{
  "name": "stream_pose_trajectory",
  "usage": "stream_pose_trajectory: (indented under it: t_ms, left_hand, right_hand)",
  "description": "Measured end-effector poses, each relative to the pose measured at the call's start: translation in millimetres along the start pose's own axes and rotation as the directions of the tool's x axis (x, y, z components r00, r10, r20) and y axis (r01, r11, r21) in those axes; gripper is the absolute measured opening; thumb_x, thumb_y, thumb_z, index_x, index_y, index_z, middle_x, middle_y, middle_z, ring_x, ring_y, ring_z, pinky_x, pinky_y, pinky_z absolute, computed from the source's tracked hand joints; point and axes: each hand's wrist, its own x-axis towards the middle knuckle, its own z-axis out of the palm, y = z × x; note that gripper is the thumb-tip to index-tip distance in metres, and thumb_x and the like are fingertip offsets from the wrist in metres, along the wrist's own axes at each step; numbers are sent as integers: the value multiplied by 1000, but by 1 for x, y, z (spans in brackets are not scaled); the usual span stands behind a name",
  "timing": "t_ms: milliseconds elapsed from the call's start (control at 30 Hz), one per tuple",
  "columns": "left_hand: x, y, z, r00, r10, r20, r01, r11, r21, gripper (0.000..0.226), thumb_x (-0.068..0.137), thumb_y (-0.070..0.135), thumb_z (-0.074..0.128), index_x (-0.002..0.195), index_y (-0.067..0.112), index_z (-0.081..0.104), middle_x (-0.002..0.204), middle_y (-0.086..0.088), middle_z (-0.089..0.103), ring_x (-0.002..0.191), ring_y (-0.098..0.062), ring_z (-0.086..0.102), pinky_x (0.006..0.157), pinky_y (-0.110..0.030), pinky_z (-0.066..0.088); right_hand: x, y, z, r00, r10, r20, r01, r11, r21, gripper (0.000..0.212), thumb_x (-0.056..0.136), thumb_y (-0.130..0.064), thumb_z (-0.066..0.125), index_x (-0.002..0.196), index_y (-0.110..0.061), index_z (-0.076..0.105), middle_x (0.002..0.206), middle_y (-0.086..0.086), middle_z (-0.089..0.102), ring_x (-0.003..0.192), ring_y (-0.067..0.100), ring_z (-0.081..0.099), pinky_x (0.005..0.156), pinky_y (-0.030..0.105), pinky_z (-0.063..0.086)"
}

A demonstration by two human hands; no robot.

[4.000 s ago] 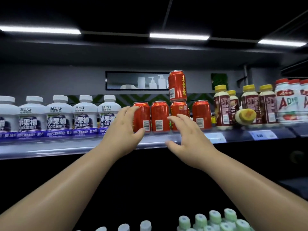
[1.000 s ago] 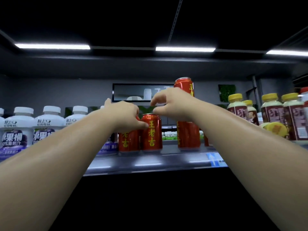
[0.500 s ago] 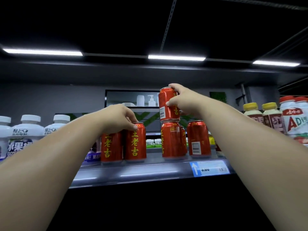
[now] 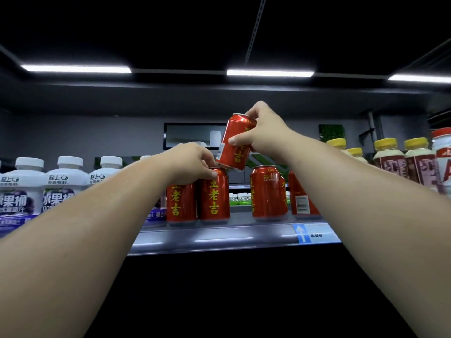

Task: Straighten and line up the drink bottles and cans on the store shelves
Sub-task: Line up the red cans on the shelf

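Head: can (image 4: 229,157) (tilted) in right hand (image 4: 264,129).

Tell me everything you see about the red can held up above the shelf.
The lifted can is red metal with yellow characters, a silver rim and a white barcode panel. It tilts, top leaning right, above the standing can the left hand holds. The right hand grips it, thumb across its front.

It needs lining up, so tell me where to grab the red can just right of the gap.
Take the red can by its upper body from the front, thumb in the open gap on its left. It stands upright with its top bare; the neighbouring can crowds its right side.
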Motion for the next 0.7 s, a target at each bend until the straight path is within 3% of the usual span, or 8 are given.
stream_pose_trajectory:
  t_ms: [133,267,467,700]
  left_hand:
    - [0,-1,2,1000,20,-16,-19,1000,4,21,90,41,68,110,34,67,99,13,64,85,-4,56,67,-27,41]
    - [2,-2,3,1000,16,-10,-16,1000,2,19,90,41,68,108,35,66,95,14,63,84,-4,55,65,-27,41]
    - [3,-2,4,1000,10,-23,-10,1000,8,20,89,42,68,108,35,66,99,13,64,91,-10,57,61,-23,38]
    - [4,-3,3,1000,10,-11,-10,1000,10,14,89,44,68,102,40,63,96,16,63,82,-2,54,62,-24,39]
  right_hand:
    - [-3,10,-3,996,82,-25,-82,997,3,62,70,-34,88,113,-34,42,101,-14,51,86,10,54,58,25,43]
    - [-5,15,-12,994,105,1,-105,993,-62,66,68,-35,89,115,-35,43,102,-14,51,88,11,54,60,28,45]
    - [-11,16,-9,980,115,162,-65,957,-282,69,62,-47,90,113,-35,45,97,-13,53,85,11,56,60,30,46]
    - [-21,26,1,927,118,356,72,876,-476,65,54,-59,89,98,-33,49,97,-12,58,86,10,59,67,32,50]
